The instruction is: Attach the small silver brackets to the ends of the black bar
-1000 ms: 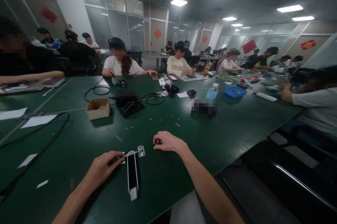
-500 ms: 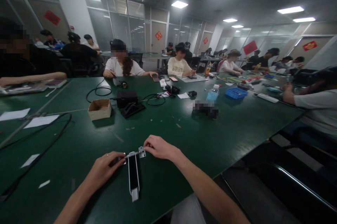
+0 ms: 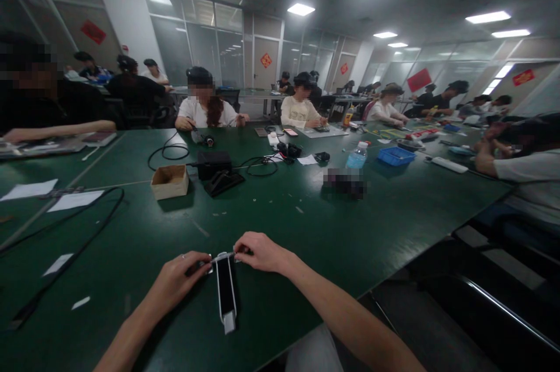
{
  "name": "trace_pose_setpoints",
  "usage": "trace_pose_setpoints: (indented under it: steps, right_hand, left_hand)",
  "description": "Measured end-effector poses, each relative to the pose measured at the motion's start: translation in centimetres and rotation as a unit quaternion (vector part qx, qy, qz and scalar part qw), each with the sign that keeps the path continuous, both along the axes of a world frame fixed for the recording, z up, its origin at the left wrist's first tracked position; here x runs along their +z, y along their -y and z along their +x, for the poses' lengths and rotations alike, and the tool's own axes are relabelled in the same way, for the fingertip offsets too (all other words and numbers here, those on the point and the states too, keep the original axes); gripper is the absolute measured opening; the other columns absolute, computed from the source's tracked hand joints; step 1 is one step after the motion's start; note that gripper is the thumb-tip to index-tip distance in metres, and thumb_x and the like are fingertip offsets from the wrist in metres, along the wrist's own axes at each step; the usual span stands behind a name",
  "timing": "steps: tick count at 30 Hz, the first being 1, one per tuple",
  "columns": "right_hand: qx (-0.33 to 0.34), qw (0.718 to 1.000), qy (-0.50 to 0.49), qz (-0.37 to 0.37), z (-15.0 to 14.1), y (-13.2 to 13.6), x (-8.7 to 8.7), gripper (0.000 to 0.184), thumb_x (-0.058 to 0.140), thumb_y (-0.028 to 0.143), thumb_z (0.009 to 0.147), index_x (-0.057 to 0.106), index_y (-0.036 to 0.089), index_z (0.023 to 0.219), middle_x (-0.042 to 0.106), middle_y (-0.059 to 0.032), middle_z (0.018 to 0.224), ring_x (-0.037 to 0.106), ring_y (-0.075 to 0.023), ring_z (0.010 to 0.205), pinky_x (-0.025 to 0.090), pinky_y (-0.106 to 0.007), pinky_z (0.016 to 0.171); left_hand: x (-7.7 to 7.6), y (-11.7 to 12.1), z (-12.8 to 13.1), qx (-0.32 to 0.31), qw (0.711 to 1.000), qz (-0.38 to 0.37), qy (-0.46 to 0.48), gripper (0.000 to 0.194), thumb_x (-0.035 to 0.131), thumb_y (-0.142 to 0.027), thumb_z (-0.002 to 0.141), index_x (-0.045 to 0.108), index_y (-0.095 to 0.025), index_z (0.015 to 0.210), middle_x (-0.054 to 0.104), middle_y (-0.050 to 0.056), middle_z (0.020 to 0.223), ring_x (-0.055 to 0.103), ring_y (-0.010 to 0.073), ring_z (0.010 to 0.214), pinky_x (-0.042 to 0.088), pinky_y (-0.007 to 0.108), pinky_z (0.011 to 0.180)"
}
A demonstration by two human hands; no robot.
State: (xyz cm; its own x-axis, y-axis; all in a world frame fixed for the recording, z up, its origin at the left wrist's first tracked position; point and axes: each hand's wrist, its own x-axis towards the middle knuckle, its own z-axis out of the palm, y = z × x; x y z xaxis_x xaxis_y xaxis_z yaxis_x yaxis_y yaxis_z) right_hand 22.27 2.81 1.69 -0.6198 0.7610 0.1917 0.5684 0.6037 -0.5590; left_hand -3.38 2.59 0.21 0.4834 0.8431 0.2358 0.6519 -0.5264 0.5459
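Observation:
A long black strip with a silver frame [image 3: 226,291] lies on the green table [image 3: 306,232] in front of me, one end pointing at me. My left hand [image 3: 181,279] pinches the strip's far left end, fingers closed. My right hand [image 3: 258,251] is closed over the small metal bracket at the strip's far right end, which it hides almost fully.
A small cardboard box [image 3: 170,181], a black power unit [image 3: 214,162] with cables and a blue tray [image 3: 396,155] sit farther out. A water bottle [image 3: 357,156] stands mid-table. Paper slips [image 3: 74,200] and a black cable [image 3: 65,244] lie left. Other people work around the table.
My right hand has moved left from the bare table onto the metal bracket at the strip's end and closed over it. My left hand has kept its grip.

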Motion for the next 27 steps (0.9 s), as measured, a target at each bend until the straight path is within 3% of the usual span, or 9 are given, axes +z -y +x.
trace_pose_setpoints:
  steps: [11, 27]
  right_hand:
    - [-0.006, 1.0, -0.008, 0.029, 0.0, 0.1, -0.1, 0.011, 0.057, 0.022, 0.088, 0.062, 0.015, 0.095, 0.06, -0.0043, 0.093, 0.056, -0.0123, 0.083, 0.046, -0.023, 0.074]
    - [-0.009, 0.998, -0.054, 0.005, -0.3, -0.1, -0.9, 0.012, 0.061, 0.022, 0.086, 0.064, 0.015, 0.095, 0.061, -0.0043, 0.094, 0.056, -0.0111, 0.079, 0.048, -0.022, 0.072]
  left_hand:
    - [0.1, 0.2, 0.1, 0.001, 1.0, 0.005, 0.009, 0.029, 0.051, -0.045, 0.083, 0.07, -0.023, 0.09, 0.074, 0.003, 0.084, 0.069, 0.019, 0.074, 0.053, 0.026, 0.07]
    - [0.2, 0.5, 0.0, -0.011, 1.0, 0.02, -0.004, 0.025, 0.051, -0.038, 0.086, 0.068, -0.022, 0.093, 0.074, 0.003, 0.087, 0.068, 0.0177, 0.076, 0.052, 0.025, 0.071]
